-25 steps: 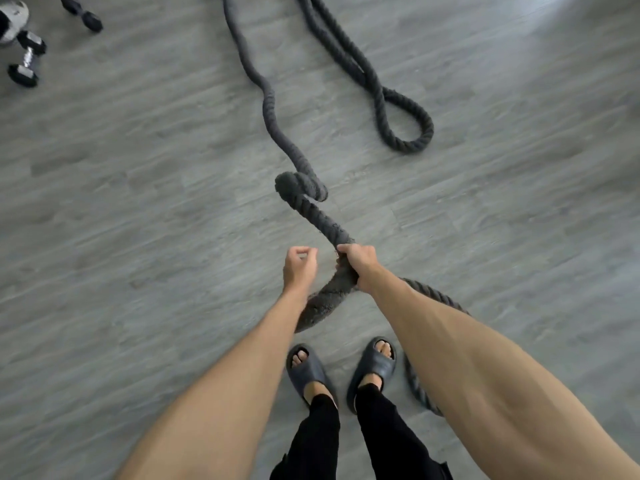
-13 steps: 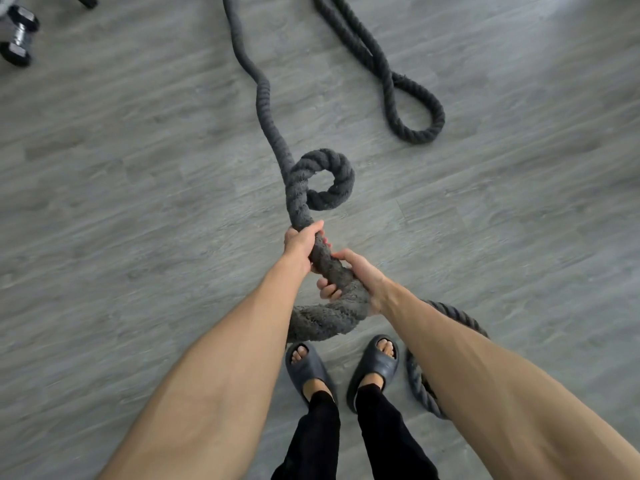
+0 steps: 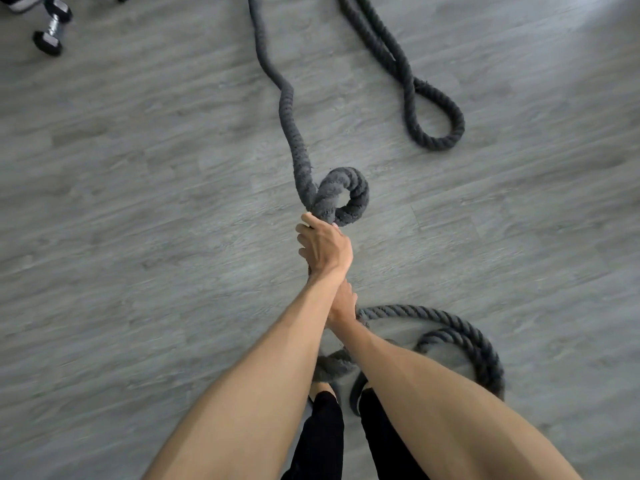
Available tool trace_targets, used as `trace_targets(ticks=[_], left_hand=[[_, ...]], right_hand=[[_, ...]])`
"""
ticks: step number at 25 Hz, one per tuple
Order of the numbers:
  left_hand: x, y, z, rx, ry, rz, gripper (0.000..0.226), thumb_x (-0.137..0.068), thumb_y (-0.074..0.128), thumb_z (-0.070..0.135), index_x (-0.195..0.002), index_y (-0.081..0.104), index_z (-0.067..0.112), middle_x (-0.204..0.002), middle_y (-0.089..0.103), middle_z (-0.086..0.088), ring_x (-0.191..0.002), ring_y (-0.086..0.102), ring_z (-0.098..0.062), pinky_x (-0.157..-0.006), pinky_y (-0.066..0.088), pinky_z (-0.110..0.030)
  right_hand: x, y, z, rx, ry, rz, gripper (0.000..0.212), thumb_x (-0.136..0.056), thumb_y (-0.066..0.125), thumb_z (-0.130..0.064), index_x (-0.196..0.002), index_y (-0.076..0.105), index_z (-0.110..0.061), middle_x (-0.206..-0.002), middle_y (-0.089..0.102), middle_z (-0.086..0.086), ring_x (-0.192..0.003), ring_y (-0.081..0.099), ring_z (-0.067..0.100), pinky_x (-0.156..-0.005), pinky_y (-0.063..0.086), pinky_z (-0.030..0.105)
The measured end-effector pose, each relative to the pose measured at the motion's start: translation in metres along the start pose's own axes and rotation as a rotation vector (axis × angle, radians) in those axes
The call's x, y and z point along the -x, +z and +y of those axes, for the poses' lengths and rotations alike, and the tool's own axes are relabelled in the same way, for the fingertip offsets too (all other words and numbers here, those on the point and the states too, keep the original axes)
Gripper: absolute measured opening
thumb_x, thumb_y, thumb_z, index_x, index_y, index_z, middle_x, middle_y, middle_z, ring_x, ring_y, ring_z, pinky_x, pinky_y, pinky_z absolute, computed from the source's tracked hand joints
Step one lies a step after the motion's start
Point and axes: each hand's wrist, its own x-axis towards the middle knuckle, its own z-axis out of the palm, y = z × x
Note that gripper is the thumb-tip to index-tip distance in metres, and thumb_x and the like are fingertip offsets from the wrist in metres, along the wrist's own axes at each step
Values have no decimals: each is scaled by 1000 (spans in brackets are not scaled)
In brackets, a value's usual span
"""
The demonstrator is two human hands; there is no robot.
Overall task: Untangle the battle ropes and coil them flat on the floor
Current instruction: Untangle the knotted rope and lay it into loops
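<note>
A thick dark grey battle rope [image 3: 292, 133] runs from the top of the floor down toward me and curls into a small tight loop [image 3: 349, 195] just beyond my hands. My left hand [image 3: 323, 245] grips the rope right below that loop, fingers wrapped round it. My right hand [image 3: 343, 303] holds the same rope closer to me, mostly hidden under my left wrist. Behind my right arm the rope lies in a round coil [image 3: 464, 337] on the floor. A second stretch of rope ends in a long loop [image 3: 436, 129] at the upper right.
Grey wood-plank floor [image 3: 138, 237] all around. A black and chrome dumbbell [image 3: 52, 29] lies at the top left corner. My feet in dark slides [image 3: 356, 393] and black trousers stand just below the hands, next to the coil.
My left hand has slid up the rope to just under the small loop. The right hand has dropped back beneath the left wrist, and more rope has gathered in the coil by my feet.
</note>
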Motion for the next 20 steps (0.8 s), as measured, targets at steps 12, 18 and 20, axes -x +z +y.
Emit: trace_targets(ticks=[12,18,20], left_hand=[[2,17,-41,863,-637,-934,37,-100,50,38,-108,53,2,-98,65,-19,-87,66,-31,-84,54,-40],[19,46,-19,835,-611,-509,23,-96,61,21,-98,46,4,-81,63,-18,-52,61,-26,-59,56,-39],[24,49,-15,551,-482,-239,29,-95,59,20,-112,40,5,-98,60,-21,-66,65,-30,-67,55,-41]], right_hand=[[36,-81,74,-1343,349,-973,50,-86,57,-55,-63,45,-12,-40,31,-3,-34,32,14,-48,38,27],[49,-46,93,-1117,246,-485,51,-86,73,-46,-102,63,1,-81,65,22,-74,64,32,-82,53,46],[57,-26,95,-826,162,-237,47,-83,75,-37,-112,62,-1,-92,72,18,-83,69,30,-81,56,44]])
